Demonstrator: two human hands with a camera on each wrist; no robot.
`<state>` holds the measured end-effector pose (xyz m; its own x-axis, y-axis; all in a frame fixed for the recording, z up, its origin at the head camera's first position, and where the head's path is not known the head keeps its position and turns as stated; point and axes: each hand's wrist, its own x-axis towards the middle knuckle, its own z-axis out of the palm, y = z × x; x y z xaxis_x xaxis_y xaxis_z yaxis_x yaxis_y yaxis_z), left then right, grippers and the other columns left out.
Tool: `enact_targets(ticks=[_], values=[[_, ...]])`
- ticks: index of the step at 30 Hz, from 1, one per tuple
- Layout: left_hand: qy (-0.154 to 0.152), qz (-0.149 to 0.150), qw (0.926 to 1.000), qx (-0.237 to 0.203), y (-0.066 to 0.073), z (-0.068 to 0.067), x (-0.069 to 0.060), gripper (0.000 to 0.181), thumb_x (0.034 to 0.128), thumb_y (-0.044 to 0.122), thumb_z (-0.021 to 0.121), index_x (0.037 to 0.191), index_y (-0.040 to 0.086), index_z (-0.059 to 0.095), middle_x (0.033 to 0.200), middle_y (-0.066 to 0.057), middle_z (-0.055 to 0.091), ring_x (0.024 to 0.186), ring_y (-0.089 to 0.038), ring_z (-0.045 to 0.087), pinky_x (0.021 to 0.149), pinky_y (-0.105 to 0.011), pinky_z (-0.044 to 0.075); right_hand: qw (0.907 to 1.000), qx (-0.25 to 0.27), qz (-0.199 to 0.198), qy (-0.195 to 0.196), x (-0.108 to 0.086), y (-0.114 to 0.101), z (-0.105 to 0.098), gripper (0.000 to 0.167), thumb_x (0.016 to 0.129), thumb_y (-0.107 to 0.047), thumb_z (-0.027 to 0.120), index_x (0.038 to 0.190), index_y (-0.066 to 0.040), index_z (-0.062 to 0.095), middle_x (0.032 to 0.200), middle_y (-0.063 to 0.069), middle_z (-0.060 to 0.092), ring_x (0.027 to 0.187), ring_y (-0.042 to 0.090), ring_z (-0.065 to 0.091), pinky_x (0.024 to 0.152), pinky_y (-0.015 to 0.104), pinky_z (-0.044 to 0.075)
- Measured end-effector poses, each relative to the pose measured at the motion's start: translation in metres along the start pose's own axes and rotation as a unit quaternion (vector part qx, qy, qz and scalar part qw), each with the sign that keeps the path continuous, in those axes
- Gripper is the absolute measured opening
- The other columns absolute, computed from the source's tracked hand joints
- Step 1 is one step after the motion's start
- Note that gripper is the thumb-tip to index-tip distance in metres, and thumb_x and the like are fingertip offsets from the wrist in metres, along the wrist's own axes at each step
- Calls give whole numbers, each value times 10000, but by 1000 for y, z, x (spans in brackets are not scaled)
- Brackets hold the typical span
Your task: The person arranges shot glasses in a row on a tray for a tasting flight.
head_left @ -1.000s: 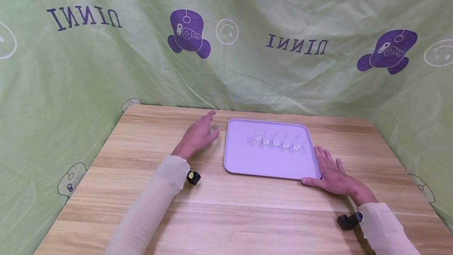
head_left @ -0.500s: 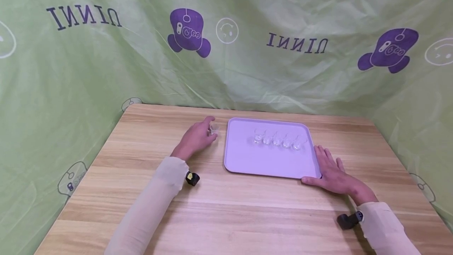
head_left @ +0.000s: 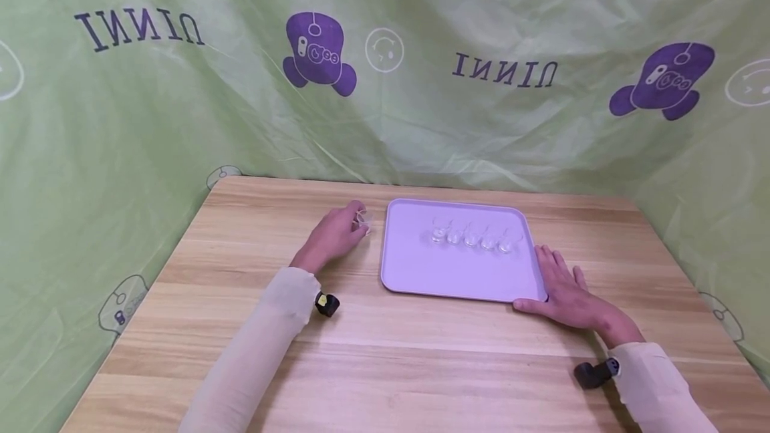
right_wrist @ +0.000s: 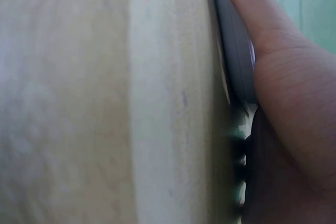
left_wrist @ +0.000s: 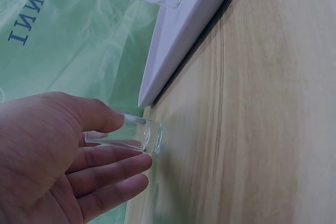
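Observation:
My left hand [head_left: 332, 236] pinches a small clear shot glass [left_wrist: 153, 136] between thumb and fingers, left of the lilac tray [head_left: 433, 272]. In the left wrist view its thick base faces the tabletop; whether it touches the wood I cannot tell. Several like shot glasses [head_left: 471, 240] stand in a row across the tray. My right hand [head_left: 565, 298] rests against the tray's right side and near right corner, fingers stretched out. The right wrist view shows the thumb along the tray edge, with the other fingers mostly hidden.
The tray lies on a wood-grain table [head_left: 373, 359], towards its back edge. A green printed curtain [head_left: 409, 132] hangs close behind the table and along both sides.
My left fingers and thumb have closed in on the shot glass, which now looks tilted. My right hand and the tray have kept their places.

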<state>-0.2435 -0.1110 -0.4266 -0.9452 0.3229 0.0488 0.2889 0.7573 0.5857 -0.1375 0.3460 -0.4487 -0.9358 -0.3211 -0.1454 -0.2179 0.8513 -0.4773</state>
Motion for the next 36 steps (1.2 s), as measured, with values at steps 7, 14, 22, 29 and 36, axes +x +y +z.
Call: enact_targets(ticks=[7,14,22,29,36], values=[[52,24,10000,-50,5,-1,0,391,1021,227,656,1355,50,557,1147,-113,705,1061,-244,676,943,-424,542,10000,8,-17,15,0,-2,-1,1228,899,-520,736,1584,87,-82,1617,391,-70,1467,590,-89,1074,799,-75],[170,158,9997,-106,11,0,3,425,1032,223,631,1410,51,539,1167,-79,697,1036,-203,670,910,-392,552,10000,-1,-38,45,-1,-2,-2,1229,895,-514,742,1584,87,-78,1616,393,-62,1468,592,-81,1073,801,-71],[295,371,9989,-47,24,2,5,437,1035,217,608,1433,52,539,1163,-91,709,1015,-215,679,858,-382,566,10000,-24,-47,41,-1,-1,-2,1226,896,-518,740,1589,79,-77,1621,385,-60,1472,584,-78,1073,801,-70],[320,516,9982,-18,37,4,5,426,1032,213,604,1432,81,545,1138,-109,716,995,-227,692,828,-394,575,10000,-24,-41,49,-2,-2,-2,1225,897,-515,740,1586,86,-74,1619,389,-61,1472,584,-81,1074,801,-70],[223,639,9977,90,46,13,10,447,1027,228,633,1441,86,546,1068,-73,705,941,-197,665,807,-368,559,10000,-30,-29,34,-1,-2,-2,1228,896,-520,742,1587,82,-76,1619,388,-64,1472,585,-74,1078,797,-71]])
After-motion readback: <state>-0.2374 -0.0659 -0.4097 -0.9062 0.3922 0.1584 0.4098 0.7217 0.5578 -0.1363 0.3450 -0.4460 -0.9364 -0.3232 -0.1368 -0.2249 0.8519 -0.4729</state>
